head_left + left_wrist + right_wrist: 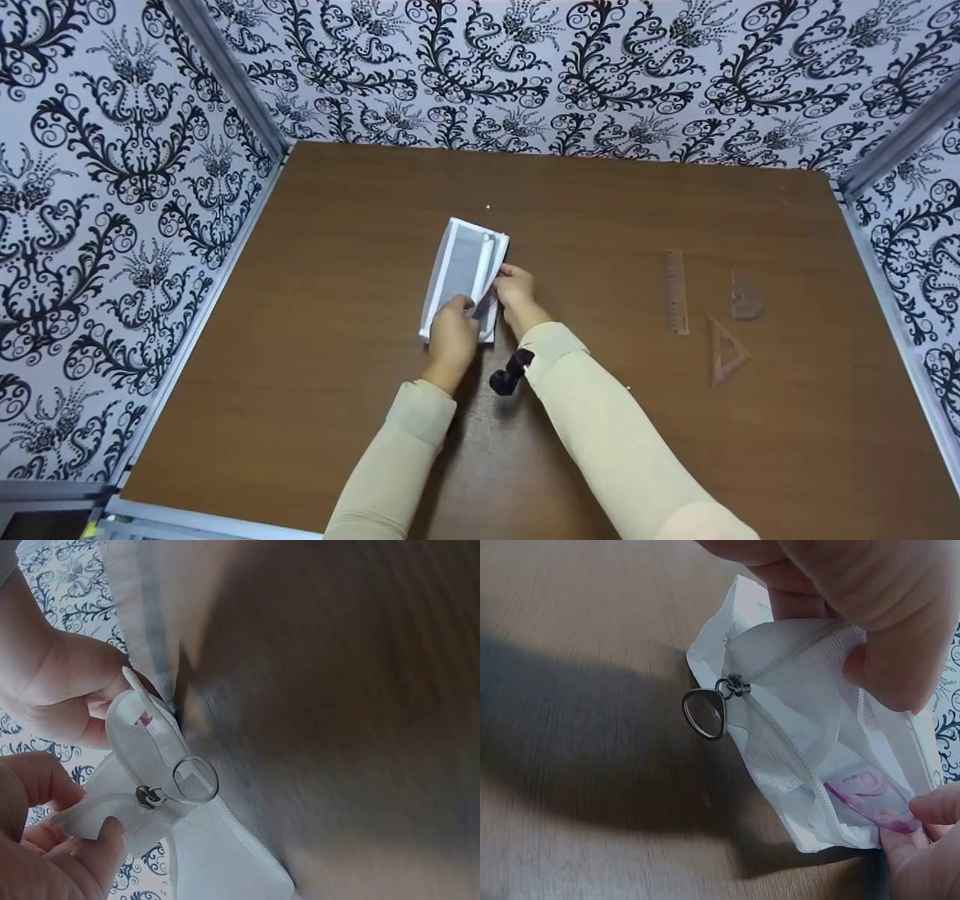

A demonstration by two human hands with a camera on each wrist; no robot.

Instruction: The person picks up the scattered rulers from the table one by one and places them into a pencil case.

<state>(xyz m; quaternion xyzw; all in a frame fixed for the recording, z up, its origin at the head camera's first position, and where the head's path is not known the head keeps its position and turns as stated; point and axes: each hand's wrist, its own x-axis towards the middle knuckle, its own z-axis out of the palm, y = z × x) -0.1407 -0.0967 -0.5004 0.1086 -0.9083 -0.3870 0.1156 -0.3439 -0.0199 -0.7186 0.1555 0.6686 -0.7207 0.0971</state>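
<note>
A white pouch (pixel 457 262) with a mesh window lies on the table, its zip partly open. My left hand (pixel 454 337) pinches the fabric at its near end, beside the zip pull (pixel 739 685) and its metal ring (pixel 705 714). The right hand (pixel 516 291) grips the right edge farther up. In the left wrist view, the left hand (pixel 52 840) is below and the right hand (pixel 71 690) above. A purple-edged clear item (pixel 877 802) shows inside the opening, near the right hand (pixel 930 847). The left hand (pixel 885 607) covers part of the pouch.
A clear ruler (pixel 676 292), a clear protractor (pixel 746 298) and an orange-tinted set square (pixel 725 351) lie on the brown table (pixel 337 262), right of the pouch. Patterned walls (pixel 495 75) stand behind and at the sides. A black camera (pixel 511 372) is on the right wrist.
</note>
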